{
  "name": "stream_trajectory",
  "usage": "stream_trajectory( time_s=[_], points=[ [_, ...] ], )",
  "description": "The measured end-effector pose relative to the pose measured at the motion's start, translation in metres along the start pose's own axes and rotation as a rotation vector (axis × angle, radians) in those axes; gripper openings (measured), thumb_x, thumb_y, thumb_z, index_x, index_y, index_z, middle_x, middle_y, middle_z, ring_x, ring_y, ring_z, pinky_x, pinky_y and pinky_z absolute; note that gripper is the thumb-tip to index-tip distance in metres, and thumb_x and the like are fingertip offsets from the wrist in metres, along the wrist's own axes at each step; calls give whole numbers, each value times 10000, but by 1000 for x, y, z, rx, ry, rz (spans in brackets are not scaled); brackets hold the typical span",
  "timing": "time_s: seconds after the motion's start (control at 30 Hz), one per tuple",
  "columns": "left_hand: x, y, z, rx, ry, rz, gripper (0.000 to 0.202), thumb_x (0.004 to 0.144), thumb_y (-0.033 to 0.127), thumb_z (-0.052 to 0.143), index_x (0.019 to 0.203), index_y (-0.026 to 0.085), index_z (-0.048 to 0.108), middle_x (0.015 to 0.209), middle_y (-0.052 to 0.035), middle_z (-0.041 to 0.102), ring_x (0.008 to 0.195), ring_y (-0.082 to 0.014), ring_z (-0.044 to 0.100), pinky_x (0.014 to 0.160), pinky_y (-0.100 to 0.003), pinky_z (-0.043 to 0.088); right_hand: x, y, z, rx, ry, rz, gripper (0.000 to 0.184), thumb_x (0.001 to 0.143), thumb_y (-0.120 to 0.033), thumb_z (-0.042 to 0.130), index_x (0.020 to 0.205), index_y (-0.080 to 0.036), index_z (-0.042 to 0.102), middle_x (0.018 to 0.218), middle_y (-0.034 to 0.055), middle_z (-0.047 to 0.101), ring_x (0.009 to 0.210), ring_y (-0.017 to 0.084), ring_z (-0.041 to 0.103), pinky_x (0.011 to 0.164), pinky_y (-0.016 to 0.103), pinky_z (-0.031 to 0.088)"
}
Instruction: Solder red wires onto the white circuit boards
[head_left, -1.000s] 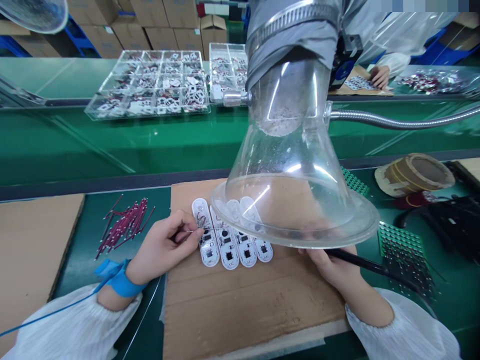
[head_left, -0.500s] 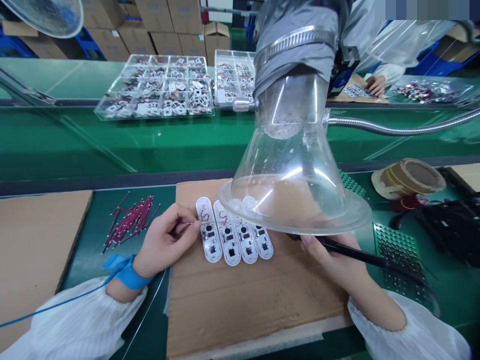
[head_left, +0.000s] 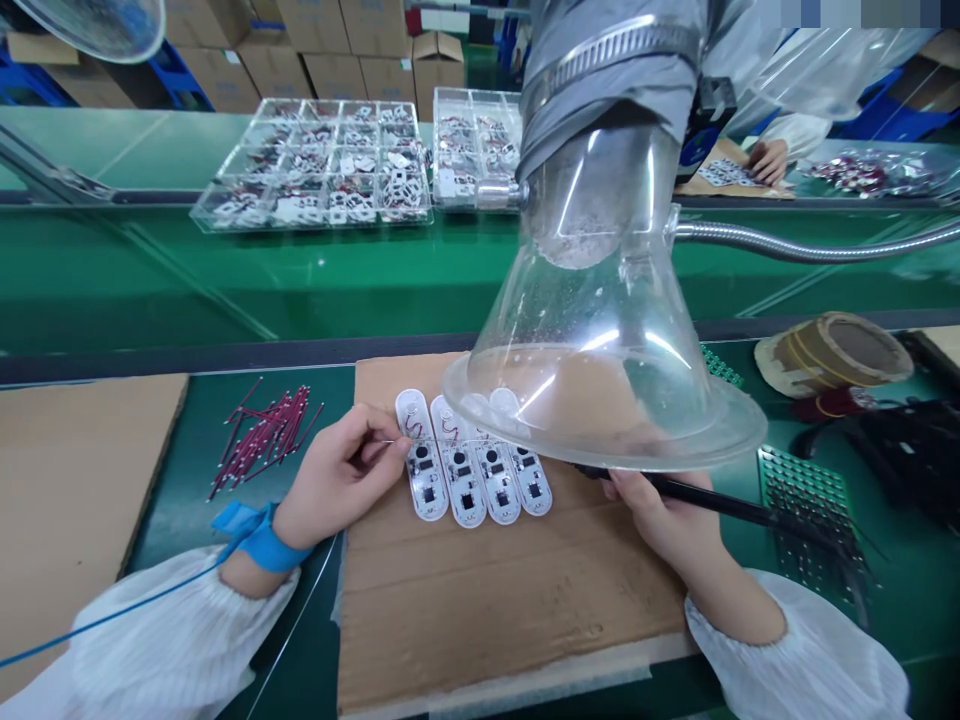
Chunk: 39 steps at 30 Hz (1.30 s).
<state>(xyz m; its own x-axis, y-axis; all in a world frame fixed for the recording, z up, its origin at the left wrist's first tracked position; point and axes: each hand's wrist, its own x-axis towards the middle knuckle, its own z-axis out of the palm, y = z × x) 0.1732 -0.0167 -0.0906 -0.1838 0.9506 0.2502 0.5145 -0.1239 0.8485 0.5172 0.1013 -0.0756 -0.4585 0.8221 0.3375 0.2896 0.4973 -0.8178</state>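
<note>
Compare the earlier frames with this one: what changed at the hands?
Little changed. The left hand keeps pinching the thin wire at the leftmost white board. The right hand keeps its grip on the black soldering iron under the clear hood. The four boards and the red wires stay put.

I'm seated at an electronics assembly line in a factory: a clear fume-extraction hood [head_left: 600, 340] hangs over my cardboard work mat [head_left: 487, 590]. Beyond the hood runs a green conveyor belt [head_left: 225, 280] carrying compartmented parts trays [head_left: 315, 165], with stacked cartons [head_left: 330, 45] farther back.
</note>
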Motion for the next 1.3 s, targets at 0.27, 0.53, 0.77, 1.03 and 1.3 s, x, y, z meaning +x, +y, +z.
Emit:
stream_trajectory(
  time_s=[0.27, 0.53, 0.77, 1.03, 1.3],
  points=[
    [2, 3, 0, 40, -12, 65, 103, 988, 192, 665, 903, 211, 610, 705, 58, 510, 575, -83, 426, 558, -202, 397, 0, -1, 1, -16, -29, -54, 229, 1061, -355, 680, 863, -239, 691, 713, 4, 724, 624, 168, 700, 601, 266, 578],
    [3, 2, 1, 59, -78, 151, 108, 996, 153, 662, 930, 224, 616, 707, 63, 535, 564, -85, 441, 547, -208, 400, 2, -5, -3, -182, -72, -154, 39, 1009, -256, 684, 1033, -271, 710, 943, 29, 831, 826, 221, 812, 717, 289, 638],
    [5, 2, 1, 30, 49, 222, 140, 996, 97, 662, 965, 222, 606, 715, 68, 460, 604, -94, 420, 574, -234, 373, -2, -10, -3, -236, -70, -180, 76, 947, -208, 703, 973, -278, 693, 794, -34, 793, 630, 151, 764, 597, 220, 585],
    [7, -3, -2, 10, 151, 269, 159, 998, 74, 623, 979, 221, 564, 777, 35, 501, 679, -128, 409, 631, -280, 362, -1, -26, -9, -106, 43, -83, 63, 1022, -270, 715, 967, -269, 684, 806, -19, 753, 598, 124, 683, 547, 203, 534],
    [7, -3, -1, 33, 130, 254, 155, 995, 80, 629, 985, 224, 572, 777, 42, 472, 659, -116, 415, 614, -267, 356, -10, -9, 15, -23, -18, 16, 65, 1046, -319, 715, 999, -274, 708, 809, -22, 739, 629, 129, 686, 591, 223, 551]
  ],
)
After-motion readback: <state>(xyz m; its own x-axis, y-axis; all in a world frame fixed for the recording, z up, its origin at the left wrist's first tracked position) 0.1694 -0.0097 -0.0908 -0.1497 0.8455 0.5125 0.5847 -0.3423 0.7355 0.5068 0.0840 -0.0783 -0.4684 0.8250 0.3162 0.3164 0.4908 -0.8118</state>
